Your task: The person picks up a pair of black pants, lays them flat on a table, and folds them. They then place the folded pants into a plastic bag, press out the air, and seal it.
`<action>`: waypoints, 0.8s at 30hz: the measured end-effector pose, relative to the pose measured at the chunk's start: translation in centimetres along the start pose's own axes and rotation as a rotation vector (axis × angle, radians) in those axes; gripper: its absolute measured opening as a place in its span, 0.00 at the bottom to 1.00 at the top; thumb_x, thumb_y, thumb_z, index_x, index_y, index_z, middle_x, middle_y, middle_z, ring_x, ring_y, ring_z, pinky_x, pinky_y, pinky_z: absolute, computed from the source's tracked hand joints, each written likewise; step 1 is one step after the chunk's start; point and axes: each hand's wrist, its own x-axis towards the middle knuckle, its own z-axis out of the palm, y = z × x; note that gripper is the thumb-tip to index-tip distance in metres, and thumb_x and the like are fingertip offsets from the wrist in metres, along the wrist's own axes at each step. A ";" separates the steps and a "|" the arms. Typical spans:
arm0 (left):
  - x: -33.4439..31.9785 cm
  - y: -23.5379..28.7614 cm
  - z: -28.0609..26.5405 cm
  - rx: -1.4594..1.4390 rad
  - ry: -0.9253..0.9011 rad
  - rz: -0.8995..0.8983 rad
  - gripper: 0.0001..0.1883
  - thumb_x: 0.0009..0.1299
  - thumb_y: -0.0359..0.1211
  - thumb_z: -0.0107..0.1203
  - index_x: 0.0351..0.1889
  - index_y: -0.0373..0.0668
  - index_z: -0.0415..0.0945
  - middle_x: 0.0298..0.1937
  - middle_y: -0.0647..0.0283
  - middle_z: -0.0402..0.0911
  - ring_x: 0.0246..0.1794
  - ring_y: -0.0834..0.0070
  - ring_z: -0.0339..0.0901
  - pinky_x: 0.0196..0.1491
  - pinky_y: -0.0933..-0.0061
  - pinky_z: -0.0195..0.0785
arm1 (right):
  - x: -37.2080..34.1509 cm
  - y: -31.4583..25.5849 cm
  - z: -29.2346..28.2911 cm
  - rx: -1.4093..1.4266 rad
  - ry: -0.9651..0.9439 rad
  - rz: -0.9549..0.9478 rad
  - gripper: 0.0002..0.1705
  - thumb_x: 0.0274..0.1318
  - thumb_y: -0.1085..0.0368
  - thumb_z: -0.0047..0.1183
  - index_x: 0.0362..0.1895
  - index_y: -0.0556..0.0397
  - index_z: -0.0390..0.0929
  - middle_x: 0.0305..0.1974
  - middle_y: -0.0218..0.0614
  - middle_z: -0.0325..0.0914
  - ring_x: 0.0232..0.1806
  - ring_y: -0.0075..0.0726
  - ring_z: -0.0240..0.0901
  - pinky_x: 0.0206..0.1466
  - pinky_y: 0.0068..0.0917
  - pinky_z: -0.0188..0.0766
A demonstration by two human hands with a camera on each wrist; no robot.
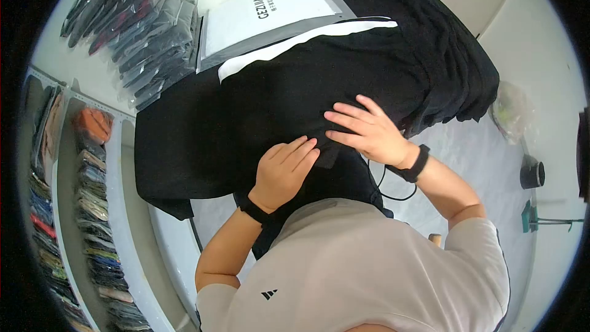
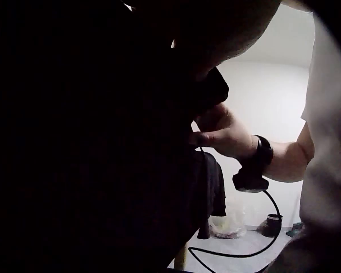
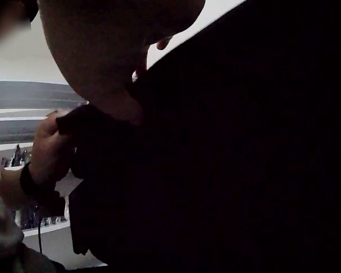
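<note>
Black fabric (image 1: 264, 104), apparently a large garment, lies spread over the table and hangs past its near edge. My left hand (image 1: 283, 172) rests on the near part of it, fingers extended and close together, its thumb hidden in the head view. Just to the right, my right hand (image 1: 372, 132) lies on the same fabric with its fingers spread. The two sets of fingertips come close to each other. In the left wrist view, the right hand (image 2: 224, 133) shows beside the dark cloth. The right wrist view has the left hand (image 3: 51, 151) at the fabric's edge.
A white and grey labelled package (image 1: 270, 15) sits behind the fabric, beside a stack of bagged garments (image 1: 153, 37). Shelves of folded clothing (image 1: 98, 209) stand at left. A black cable (image 1: 399, 198) loops near the right wrist. A dark bin (image 1: 532, 174) stands at right.
</note>
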 end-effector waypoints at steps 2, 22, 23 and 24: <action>-0.3 -0.1 0.1 0.007 0.017 -0.015 0.10 0.56 0.30 0.58 0.37 0.41 0.78 0.45 0.62 0.80 0.47 0.69 0.76 0.43 0.68 0.70 | -0.1 0.2 1.3 0.032 0.054 0.067 0.19 0.44 0.68 0.53 0.46 0.45 0.75 0.56 0.32 0.71 0.59 0.36 0.66 0.64 0.43 0.57; 2.3 -2.5 0.4 0.177 -0.126 -0.628 0.12 0.70 0.40 0.50 0.32 0.41 0.75 0.25 0.58 0.78 0.28 0.62 0.77 0.30 0.66 0.70 | 1.9 1.7 1.9 0.244 0.154 0.376 0.12 0.52 0.59 0.57 0.36 0.53 0.74 0.31 0.39 0.76 0.37 0.46 0.73 0.45 0.38 0.67; 2.5 -2.7 0.4 0.178 -0.124 -0.628 0.12 0.70 0.40 0.50 0.32 0.41 0.75 0.25 0.58 0.78 0.28 0.62 0.77 0.30 0.66 0.70 | 2.2 1.7 1.8 0.290 0.151 0.454 0.12 0.52 0.59 0.57 0.36 0.53 0.73 0.29 0.39 0.75 0.35 0.46 0.73 0.43 0.38 0.67; 2.7 -2.8 0.2 0.169 -0.166 -0.677 0.14 0.71 0.41 0.49 0.31 0.41 0.73 0.24 0.57 0.77 0.26 0.61 0.77 0.29 0.65 0.70 | 2.4 1.6 1.8 0.335 0.146 0.532 0.12 0.53 0.59 0.57 0.36 0.52 0.73 0.27 0.39 0.74 0.33 0.47 0.72 0.41 0.38 0.66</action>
